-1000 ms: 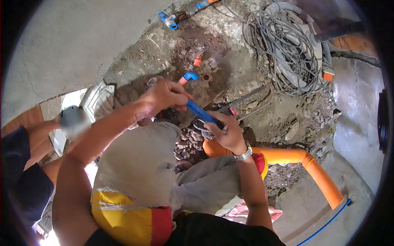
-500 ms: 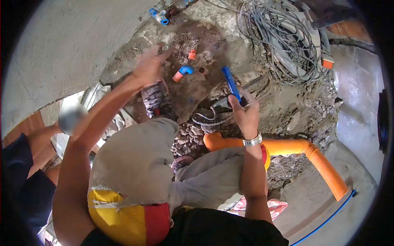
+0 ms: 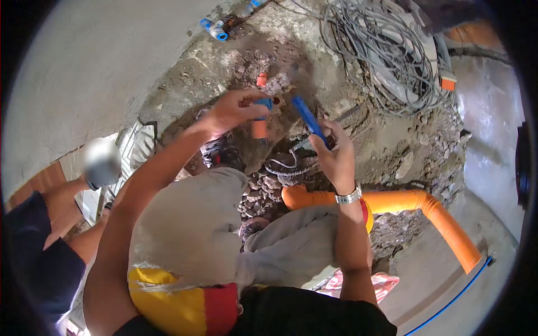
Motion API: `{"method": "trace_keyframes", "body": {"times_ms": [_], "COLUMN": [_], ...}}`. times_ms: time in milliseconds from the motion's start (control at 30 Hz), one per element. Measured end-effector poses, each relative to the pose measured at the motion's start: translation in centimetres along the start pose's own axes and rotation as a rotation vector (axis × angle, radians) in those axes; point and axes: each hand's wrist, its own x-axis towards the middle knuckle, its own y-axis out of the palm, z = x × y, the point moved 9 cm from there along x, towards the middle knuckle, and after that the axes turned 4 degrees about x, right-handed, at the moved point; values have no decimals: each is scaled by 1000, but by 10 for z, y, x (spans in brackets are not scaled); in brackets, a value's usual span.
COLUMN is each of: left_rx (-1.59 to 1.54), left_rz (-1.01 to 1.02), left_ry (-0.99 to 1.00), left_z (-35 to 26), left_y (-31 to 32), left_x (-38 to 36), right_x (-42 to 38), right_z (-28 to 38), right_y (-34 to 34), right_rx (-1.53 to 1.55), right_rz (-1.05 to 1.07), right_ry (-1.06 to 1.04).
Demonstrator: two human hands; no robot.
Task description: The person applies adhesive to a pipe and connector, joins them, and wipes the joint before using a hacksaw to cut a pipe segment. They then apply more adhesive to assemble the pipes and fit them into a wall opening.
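Observation:
In my left hand (image 3: pixel 235 111) is a pipe elbow (image 3: pixel 263 106), its blue bend between my fingers. The elbow's orange end (image 3: pixel 259 130) points down toward my knees and looks slightly blurred. A short length of blue pipe (image 3: pixel 307 116) is gripped by my right hand (image 3: pixel 336 152), slanting up and left toward the elbow; a gap separates the two. Just beyond my left fingers, a small orange fitting (image 3: pixel 261 79) lies on the dirt.
A large orange drain pipe (image 3: pixel 392 201) runs along my right side. Coiled grey cable (image 3: pixel 386 56) lies at the upper right. Near the wall is a blue fitting (image 3: pixel 214 29). Rubble (image 3: pixel 260 193) lies between my legs. Another person (image 3: pixel 42 246) is at the left.
My left hand has come right and down and taken hold of the elbow, lifting it off the dirt. My right hand has barely moved; its blue pipe now tilts more to the left.

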Motion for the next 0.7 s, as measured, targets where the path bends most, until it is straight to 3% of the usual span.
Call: {"method": "trace_keyframes", "body": {"times_ms": [33,100,367,433,567,633,700], "left_rx": [4,-366,-181,38,34,199,270], "left_rz": [18,25,105,125,127,183,190], "left_ry": [-6,-89,-82,-74,-114,-208,-124], "left_z": [-14,-31,-27,-25,-24,-23,-13], "left_y": [3,10,23,21,17,17,18], "left_x": [-6,-21,-26,-26,-32,-42,-48], "right_x": [-1,-5,-20,-23,-31,-36,-41], "right_z": [9,20,48,53,62,61,62], "right_y": [4,9,21,24,24,30,35], "right_rx": [6,16,-63,-206,-265,-309,-324], "right_rz": [18,27,102,115,103,163,244], "right_ry": [-66,-123,-361,-458,-455,-409,-354]}}
